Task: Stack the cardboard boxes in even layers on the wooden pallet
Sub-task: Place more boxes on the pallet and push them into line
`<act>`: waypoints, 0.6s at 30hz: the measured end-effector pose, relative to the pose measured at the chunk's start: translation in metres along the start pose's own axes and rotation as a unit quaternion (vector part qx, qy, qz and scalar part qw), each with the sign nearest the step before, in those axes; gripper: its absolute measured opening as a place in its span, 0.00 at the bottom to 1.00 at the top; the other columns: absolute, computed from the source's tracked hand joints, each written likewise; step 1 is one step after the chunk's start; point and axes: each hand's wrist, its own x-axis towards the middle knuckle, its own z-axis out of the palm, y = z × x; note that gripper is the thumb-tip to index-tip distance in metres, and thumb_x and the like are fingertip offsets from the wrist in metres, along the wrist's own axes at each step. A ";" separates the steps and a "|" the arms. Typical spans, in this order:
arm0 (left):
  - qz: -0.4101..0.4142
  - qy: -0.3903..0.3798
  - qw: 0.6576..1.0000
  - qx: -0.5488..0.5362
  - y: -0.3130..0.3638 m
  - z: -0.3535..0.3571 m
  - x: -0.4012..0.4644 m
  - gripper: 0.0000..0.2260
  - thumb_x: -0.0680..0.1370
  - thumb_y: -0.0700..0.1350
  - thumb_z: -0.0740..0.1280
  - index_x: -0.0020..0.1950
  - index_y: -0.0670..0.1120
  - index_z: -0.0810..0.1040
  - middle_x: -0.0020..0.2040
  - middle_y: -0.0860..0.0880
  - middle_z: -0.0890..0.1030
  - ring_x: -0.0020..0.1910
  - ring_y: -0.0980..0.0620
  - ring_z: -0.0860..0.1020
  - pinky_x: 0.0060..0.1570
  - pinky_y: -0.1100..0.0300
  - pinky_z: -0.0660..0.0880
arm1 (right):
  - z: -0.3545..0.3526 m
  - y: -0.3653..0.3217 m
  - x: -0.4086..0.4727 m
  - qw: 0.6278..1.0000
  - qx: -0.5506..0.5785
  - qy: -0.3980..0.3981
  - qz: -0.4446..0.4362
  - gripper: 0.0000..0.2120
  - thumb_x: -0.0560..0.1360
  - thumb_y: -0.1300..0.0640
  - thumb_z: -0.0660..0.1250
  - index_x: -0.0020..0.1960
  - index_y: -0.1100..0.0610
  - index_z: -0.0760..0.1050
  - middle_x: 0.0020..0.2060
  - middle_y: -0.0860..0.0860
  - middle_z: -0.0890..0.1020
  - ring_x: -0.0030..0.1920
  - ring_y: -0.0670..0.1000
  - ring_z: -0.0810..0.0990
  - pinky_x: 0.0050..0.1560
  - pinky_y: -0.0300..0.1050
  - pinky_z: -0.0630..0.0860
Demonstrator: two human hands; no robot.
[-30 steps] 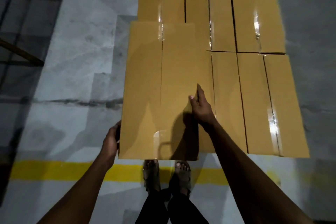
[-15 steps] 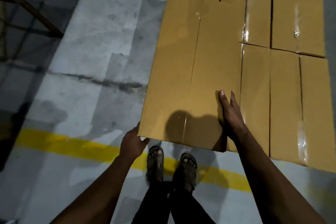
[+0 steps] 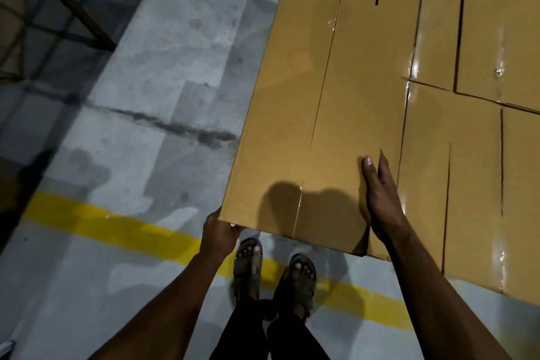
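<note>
at the stack's near left corner: held box (image 3: pixel 315 114), beside and above the other boxes (image 3: pixel 473 155)
left hand (image 3: pixel 219 234): fingers curled under its lower left corner
right hand (image 3: pixel 380 196): flat, straight fingers along its right side
floor (image 3: pixel 140 114): grey, yellow line (image 3: pixel 117 228)

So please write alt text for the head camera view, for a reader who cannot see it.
A person's left hand grips the near corner of a cardboard box while the right hand lies flat along its side, beside stacked boxes. Below are sandalled feet and a yellow floor line.
</note>
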 end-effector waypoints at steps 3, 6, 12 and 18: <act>0.022 0.011 1.000 0.004 -0.006 -0.002 0.001 0.08 0.72 0.36 0.79 0.41 0.35 0.80 0.37 0.36 0.81 0.37 0.34 0.81 0.35 0.51 0.74 | 0.005 0.001 -0.003 1.000 0.001 0.007 0.015 0.34 0.80 0.34 0.61 0.82 0.40 0.55 0.80 0.41 0.61 0.79 0.44 0.60 0.80 0.51 0.58; 0.003 0.036 0.999 -0.025 -0.012 0.001 0.003 0.10 0.72 0.41 0.72 0.38 0.34 0.78 0.34 0.35 0.79 0.33 0.38 0.78 0.33 0.47 0.74 | 0.006 0.002 -0.006 1.000 0.001 0.016 0.026 0.31 0.81 0.33 0.59 0.81 0.36 0.55 0.81 0.40 0.60 0.79 0.45 0.59 0.78 0.50 0.57; -0.037 0.074 0.994 -0.077 -0.011 0.009 0.004 0.07 0.73 0.35 0.71 0.36 0.34 0.77 0.32 0.32 0.77 0.32 0.46 0.70 0.34 0.51 0.69 | 0.011 0.003 -0.009 0.999 0.001 0.027 0.024 0.29 0.82 0.36 0.57 0.81 0.38 0.55 0.80 0.40 0.60 0.79 0.43 0.59 0.78 0.47 0.58; -0.009 0.070 0.996 -0.053 -0.011 0.002 -0.005 0.05 0.69 0.23 0.75 0.40 0.28 0.80 0.36 0.29 0.80 0.37 0.47 0.71 0.43 0.52 0.66 | 0.014 0.008 -0.010 1.000 -0.001 0.017 0.018 0.28 0.84 0.39 0.56 0.82 0.39 0.53 0.81 0.40 0.58 0.76 0.38 0.57 0.75 0.43 0.55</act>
